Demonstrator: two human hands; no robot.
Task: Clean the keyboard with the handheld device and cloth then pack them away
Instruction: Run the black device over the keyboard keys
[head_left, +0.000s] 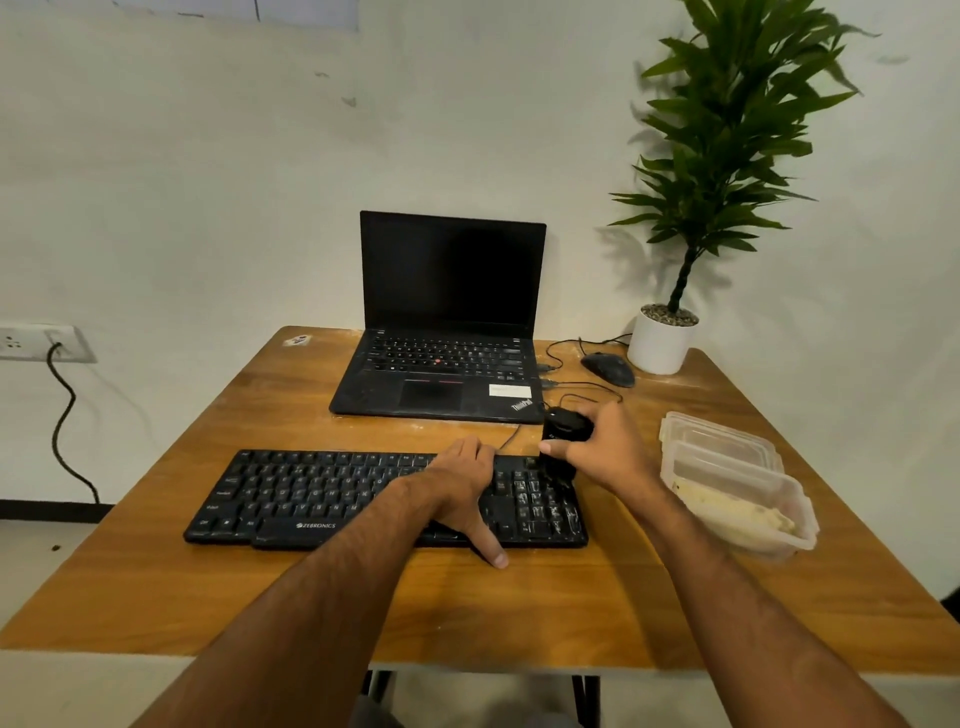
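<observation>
A small black handheld cleaning device (562, 441) is gripped upright in the right hand (602, 447) over the numeric pad of the long black plastic keyboard (322, 493), which runs leftward beneath the flat-fingered left hand (462, 488).

We note an open black laptop (447, 322) with a dark screen at the far middle of the wooden worktop (156, 571). A black mouse (608, 368) lies to its right, just beside a white pot holding a green plant (727, 140). On the wall at left, a dark cable (65, 421) hangs from a socket plate (31, 343).
</observation>
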